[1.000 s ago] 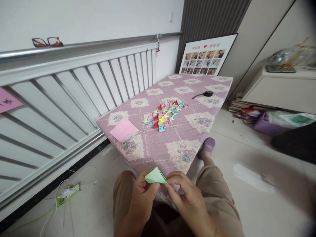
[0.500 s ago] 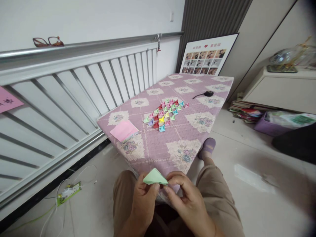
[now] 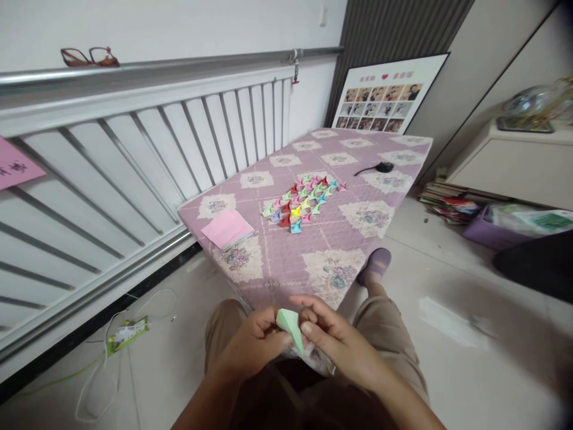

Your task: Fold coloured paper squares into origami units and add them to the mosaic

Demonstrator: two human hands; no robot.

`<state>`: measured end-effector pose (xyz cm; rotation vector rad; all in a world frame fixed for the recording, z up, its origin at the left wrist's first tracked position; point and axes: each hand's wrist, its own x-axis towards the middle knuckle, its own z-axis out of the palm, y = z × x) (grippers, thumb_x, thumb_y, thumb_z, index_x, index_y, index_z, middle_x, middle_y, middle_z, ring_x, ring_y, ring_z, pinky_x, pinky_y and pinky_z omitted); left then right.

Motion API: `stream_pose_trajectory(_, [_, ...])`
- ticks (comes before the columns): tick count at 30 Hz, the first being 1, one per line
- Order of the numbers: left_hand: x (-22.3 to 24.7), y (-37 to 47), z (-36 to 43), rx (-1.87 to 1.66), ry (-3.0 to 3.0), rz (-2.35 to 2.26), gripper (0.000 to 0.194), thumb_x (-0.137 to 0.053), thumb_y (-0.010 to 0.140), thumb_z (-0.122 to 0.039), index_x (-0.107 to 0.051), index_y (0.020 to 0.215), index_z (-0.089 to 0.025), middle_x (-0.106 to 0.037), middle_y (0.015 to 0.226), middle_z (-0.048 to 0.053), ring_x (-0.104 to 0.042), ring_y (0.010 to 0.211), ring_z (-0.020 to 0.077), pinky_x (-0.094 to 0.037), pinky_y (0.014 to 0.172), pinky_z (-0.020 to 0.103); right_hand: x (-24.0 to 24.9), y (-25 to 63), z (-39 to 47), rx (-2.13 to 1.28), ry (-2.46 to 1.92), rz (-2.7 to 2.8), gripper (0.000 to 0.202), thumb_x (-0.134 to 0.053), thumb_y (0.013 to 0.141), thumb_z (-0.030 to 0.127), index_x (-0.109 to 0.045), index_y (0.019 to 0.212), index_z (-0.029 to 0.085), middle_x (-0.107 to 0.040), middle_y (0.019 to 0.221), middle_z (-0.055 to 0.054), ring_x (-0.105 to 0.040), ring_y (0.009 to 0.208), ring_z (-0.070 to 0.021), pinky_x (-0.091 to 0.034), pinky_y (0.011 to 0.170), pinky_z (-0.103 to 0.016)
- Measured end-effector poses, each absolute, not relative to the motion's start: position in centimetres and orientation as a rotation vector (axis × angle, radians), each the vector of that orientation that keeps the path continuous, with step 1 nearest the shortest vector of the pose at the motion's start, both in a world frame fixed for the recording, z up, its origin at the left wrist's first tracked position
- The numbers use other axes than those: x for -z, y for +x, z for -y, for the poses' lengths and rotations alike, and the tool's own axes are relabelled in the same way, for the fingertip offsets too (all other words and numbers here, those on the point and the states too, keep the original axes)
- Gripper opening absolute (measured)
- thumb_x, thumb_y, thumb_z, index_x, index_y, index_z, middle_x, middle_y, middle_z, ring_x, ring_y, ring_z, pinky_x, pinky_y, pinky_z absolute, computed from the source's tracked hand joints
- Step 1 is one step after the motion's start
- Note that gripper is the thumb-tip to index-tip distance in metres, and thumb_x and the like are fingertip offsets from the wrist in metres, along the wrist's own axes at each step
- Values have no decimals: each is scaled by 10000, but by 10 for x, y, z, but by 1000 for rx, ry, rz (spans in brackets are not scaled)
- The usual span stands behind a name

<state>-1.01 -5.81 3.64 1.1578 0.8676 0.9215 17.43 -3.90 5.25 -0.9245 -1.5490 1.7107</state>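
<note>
Table (image 3: pixel 282 263): cloth-covered, its near end narrowing at the hands; a stretch of patterned cloth separates them from the rows of coloured folded pieces (image 3: pixel 295 212). A paper stack (image 3: pixel 228 229) lies near the left edge. Left hand (image 3: pixel 263 335): thumb and fingers pinching the green folded paper (image 3: pixel 289 324). Right hand (image 3: pixel 329 334): thumb and curled fingers at its right side, index finger extended. The paper sits between both hands, narrow tip downward.

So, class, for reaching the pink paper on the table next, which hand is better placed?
Probably the left hand: the pink paper lies on its side of the table, nearer to it than to the right hand. The left would need to release the folded green paper first.
</note>
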Motion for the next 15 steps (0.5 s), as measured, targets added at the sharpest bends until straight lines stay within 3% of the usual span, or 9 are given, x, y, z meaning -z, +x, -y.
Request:
stream_pose_trajectory(3, [-39, -15, 56, -856, 1219, -902, 114, -619, 773, -237, -606, 840, -146, -633, 747, 16, -581, 722, 146, -451, 710, 273, -53, 177, 37, -1808, -888, 1593, 258, -542, 891, 448, -558, 965, 201, -552, 748, 20, -517, 694, -104, -392, 665, -238])
stream_pose_trajectory(7, [-45, -22, 52, -815, 1327, -931, 87, -595, 781, -229, -559, 764, -152, -594, 732, 7, -549, 693, 126, -430, 662, 245, -54, 179, 34, -1889, -899, 1567, 296, -567, 862, 477, -550, 832, 183, -573, 702, 10, -519, 665, -110, -394, 654, -248])
stream_pose_trajectory(15, [-49, -22, 46, -968, 1544, -1012, 77, -596, 740, -138, -527, 721, -164, -582, 1107, 87, -554, 1011, 198, -429, 831, 294, -44, 176, 32, -1687, -1067, 1568, 313, -626, 790, 471, -525, 712, 184, -480, 655, 30, -435, 623, -104, -354, 592, -235])
